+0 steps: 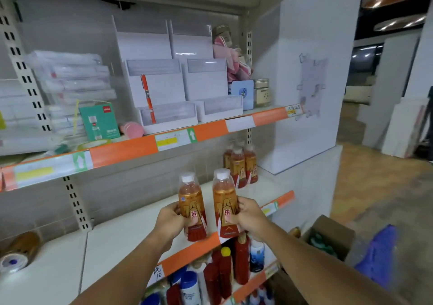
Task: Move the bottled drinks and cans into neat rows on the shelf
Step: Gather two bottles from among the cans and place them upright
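Head view: the left hand [172, 220] grasps the left bottle [192, 207]; the right hand [246, 217] grasps the right bottle [225, 202]. Both bottles are upright, white-capped, side by side, held above the front edge of the middle shelf [131, 229]. Each orange label shows the character "东". Three matching bottles [241, 164] stand at the back right of that shelf. Its front-edge tag [157, 273] reads "10" in handwriting. Above the shelf, a green box [99, 120] bears a red logo, unreadable.

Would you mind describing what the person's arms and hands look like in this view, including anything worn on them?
Both forearms are bare as far as the view shows, with no sleeves visible. The left hand and right hand wear no gloves, and no watch, ring or bracelet can be seen.
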Action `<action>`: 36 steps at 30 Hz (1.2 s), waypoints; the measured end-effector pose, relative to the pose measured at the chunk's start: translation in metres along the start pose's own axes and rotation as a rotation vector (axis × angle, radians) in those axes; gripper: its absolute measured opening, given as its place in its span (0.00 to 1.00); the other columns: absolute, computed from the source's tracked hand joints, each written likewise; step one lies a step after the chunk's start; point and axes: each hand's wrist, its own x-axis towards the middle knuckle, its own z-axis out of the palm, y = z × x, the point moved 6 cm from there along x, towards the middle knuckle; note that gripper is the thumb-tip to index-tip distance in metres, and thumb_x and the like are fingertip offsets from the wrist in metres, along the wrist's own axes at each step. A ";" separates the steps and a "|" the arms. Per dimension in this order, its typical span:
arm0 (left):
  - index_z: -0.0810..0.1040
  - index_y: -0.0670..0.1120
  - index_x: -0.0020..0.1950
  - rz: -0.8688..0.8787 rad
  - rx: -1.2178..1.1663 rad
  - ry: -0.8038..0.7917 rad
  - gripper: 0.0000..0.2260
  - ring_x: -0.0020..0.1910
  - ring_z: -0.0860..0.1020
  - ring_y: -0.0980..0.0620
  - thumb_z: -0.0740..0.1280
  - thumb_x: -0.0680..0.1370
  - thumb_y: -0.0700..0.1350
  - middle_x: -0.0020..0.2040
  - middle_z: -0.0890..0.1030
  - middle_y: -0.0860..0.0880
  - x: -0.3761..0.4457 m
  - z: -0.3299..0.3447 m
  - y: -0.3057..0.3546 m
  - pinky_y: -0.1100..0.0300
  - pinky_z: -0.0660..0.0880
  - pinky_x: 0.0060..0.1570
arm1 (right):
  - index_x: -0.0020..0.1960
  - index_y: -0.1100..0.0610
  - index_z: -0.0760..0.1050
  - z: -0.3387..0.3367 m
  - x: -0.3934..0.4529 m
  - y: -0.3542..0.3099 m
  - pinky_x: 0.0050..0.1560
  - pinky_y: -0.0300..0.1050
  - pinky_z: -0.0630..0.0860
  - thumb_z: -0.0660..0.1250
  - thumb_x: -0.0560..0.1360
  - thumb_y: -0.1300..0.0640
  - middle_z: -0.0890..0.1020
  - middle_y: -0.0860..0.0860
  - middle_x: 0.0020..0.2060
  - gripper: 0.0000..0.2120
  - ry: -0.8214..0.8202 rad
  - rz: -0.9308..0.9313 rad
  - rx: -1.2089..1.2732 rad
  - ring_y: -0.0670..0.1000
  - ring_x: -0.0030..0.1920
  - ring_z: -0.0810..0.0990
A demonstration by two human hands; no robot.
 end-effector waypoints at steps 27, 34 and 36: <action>0.83 0.50 0.52 -0.018 0.086 -0.256 0.22 0.41 0.84 0.60 0.78 0.66 0.28 0.43 0.87 0.56 0.149 0.153 0.021 0.67 0.77 0.34 | 0.54 0.53 0.82 -0.129 0.095 0.008 0.60 0.58 0.79 0.75 0.69 0.70 0.87 0.49 0.49 0.18 0.220 0.034 -0.071 0.52 0.53 0.85; 0.84 0.53 0.50 -0.027 0.087 -0.262 0.23 0.40 0.83 0.61 0.79 0.65 0.28 0.42 0.87 0.57 0.179 0.170 0.016 0.65 0.79 0.37 | 0.55 0.52 0.82 -0.145 0.123 0.012 0.62 0.59 0.78 0.73 0.70 0.70 0.87 0.48 0.49 0.18 0.217 0.059 -0.067 0.52 0.54 0.85; 0.85 0.53 0.51 -0.031 0.070 -0.251 0.24 0.42 0.84 0.60 0.79 0.64 0.28 0.44 0.88 0.56 0.184 0.175 0.014 0.60 0.81 0.44 | 0.55 0.53 0.83 -0.151 0.132 0.016 0.61 0.59 0.79 0.74 0.70 0.70 0.87 0.49 0.49 0.18 0.203 0.055 -0.052 0.52 0.54 0.85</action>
